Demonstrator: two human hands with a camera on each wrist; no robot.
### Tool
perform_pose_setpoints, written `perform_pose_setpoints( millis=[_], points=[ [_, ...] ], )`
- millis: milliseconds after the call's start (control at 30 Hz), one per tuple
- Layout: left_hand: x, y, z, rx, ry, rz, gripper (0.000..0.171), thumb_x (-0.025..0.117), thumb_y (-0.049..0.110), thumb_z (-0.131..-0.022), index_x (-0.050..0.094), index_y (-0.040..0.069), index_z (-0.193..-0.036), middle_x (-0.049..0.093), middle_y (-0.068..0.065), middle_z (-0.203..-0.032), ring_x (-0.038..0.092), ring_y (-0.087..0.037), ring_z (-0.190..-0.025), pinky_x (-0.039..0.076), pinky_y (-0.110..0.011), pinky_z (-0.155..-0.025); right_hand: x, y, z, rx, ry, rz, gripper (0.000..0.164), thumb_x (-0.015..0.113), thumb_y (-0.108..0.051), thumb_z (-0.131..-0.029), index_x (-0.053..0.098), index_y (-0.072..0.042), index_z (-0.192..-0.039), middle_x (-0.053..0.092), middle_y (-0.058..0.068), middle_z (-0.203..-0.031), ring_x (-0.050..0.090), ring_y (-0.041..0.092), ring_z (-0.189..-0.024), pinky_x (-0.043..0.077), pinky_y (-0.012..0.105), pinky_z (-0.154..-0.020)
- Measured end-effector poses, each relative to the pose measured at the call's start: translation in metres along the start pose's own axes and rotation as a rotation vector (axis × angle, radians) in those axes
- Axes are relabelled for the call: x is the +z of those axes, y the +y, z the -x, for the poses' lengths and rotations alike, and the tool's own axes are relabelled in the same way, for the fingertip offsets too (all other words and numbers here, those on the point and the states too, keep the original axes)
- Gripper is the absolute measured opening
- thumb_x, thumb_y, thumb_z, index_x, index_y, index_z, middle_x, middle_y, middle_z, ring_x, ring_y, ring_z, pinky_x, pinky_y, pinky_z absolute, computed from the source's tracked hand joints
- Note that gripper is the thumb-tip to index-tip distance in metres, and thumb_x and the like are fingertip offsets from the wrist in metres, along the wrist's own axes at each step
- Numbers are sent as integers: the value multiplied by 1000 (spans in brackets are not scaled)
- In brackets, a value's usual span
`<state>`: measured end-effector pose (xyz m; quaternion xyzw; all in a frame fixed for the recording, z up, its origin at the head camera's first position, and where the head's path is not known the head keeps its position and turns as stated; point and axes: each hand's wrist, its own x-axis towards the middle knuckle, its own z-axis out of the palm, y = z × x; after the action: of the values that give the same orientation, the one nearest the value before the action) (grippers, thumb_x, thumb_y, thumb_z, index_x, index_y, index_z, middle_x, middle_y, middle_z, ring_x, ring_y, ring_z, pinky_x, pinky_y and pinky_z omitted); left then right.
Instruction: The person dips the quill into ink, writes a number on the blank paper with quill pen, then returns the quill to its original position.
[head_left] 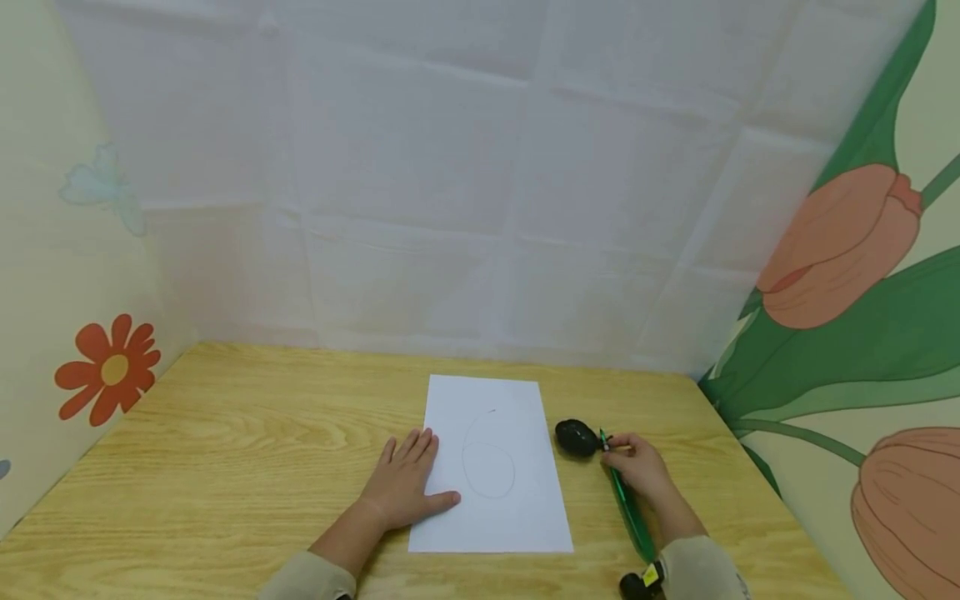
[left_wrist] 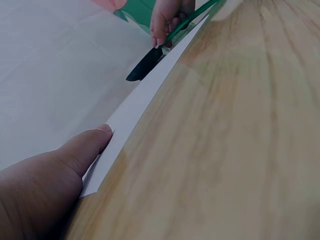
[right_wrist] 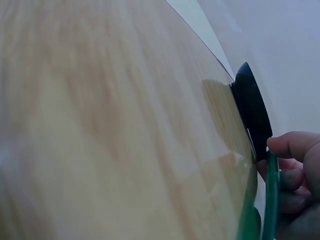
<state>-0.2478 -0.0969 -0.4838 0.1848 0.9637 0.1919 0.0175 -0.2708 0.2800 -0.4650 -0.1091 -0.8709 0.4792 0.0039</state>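
My left hand (head_left: 401, 485) lies flat with its fingers spread on the left side of a white sheet of paper (head_left: 525, 525), thumb pointing inward. A thin pencil-like line on the sheet looks like a figure 6. To the right of the paper, my right hand (head_left: 647, 473) pinches the green handle of a spoon-like utensil with a glossy black oval head (head_left: 576, 438). The green handle (right_wrist: 271, 200) runs back toward the forearm. Whether its thin green upper part is a separate pen, I cannot tell. In the left wrist view, my left thumb (left_wrist: 90, 147) touches the paper's edge.
The wood-grain table (head_left: 262, 458) extends to both sides of the paper. Behind it hangs a creased white cloth (head_left: 420, 167). Flower-patterned walls (head_left: 840, 250) stand left and right. A black device (head_left: 637, 586) with a yellow label sits at the right cuff.
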Motion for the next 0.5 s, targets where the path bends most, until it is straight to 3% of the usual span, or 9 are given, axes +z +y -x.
perform_pose_setpoints(
  millis=[500],
  points=[
    [0,2,1,-3,-5,27,99,58,67,-85,31,-1,-151,25,-17,-161,17,-35,-152,8,-58,-122,-2,0,1,-9,1,57,37,70,-14,-86,59,5,-116,64,10,-90,52,14,-69,44,27,-59]
  ],
)
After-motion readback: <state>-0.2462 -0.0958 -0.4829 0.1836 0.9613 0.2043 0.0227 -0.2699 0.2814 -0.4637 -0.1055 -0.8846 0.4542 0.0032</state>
